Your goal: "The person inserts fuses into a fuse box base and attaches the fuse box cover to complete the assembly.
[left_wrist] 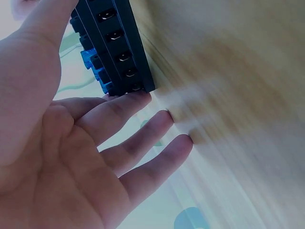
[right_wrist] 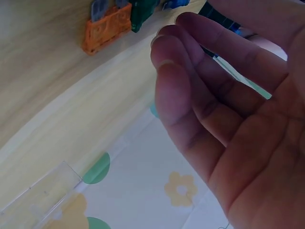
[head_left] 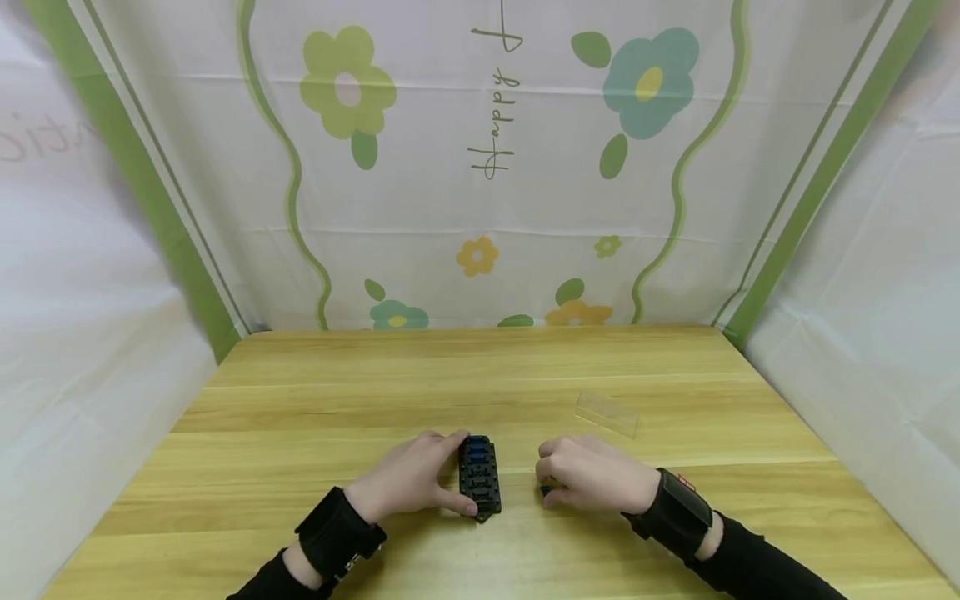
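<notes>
A black fuse block [head_left: 480, 479] stands on the table with blue blade fuses in its far end and open slots nearer. My left hand [head_left: 420, 475] grips it at both ends, thumb at the near end and index finger at the far end; the other fingers stretch toward the table. My right hand [head_left: 588, 475] is low over the table with bent fingers, right of the block. An orange blade fuse [right_wrist: 108, 29], a green one [right_wrist: 143, 12] and a blue piece [right_wrist: 176, 4] lie by its fingers. Whether finger and thumb pinch the blue piece is unclear.
A clear plastic cover [head_left: 607, 414] lies on the wooden table [head_left: 375, 367], beyond my right hand. White cloth with printed flowers [head_left: 480, 200] closes off the back, and white cloth hangs at both sides.
</notes>
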Available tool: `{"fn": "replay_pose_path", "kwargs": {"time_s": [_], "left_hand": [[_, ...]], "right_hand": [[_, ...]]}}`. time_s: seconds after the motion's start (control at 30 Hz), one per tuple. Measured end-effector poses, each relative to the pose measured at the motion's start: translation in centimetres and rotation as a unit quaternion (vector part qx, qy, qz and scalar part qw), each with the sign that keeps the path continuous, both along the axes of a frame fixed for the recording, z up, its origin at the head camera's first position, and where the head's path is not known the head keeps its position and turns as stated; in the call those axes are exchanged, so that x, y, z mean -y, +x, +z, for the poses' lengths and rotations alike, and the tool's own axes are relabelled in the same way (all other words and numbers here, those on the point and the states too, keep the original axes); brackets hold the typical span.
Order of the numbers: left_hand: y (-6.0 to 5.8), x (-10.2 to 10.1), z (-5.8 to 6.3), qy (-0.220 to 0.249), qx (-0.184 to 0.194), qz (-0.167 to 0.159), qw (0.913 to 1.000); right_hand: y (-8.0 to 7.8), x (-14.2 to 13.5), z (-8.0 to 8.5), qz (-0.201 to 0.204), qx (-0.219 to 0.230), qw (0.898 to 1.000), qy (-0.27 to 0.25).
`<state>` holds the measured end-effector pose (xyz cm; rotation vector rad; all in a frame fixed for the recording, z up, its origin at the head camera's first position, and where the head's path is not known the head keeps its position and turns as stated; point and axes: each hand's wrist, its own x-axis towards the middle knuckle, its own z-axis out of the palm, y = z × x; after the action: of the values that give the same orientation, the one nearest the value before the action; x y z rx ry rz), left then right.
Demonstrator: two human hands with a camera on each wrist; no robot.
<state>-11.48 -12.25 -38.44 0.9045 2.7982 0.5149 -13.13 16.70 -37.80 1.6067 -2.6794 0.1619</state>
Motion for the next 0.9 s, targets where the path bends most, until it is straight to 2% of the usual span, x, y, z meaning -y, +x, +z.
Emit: {"fn": "replay_pose_path", "kwargs": {"time_s": [0.4, 0.9], "left_hand": [[-0.01, 0.02, 0.09, -0.003, 0.007, 0.007, 0.9999], [0.06, -0.15, -0.01, -0.003, 0.011, 0.013, 0.9999]], "right_hand": [[0.01, 0.13, -0.23, 0.006, 0.015, 1.0, 0.002], [0.28, 0.39, -0.61, 0.006, -0.006, 1.0, -0.006]]}}
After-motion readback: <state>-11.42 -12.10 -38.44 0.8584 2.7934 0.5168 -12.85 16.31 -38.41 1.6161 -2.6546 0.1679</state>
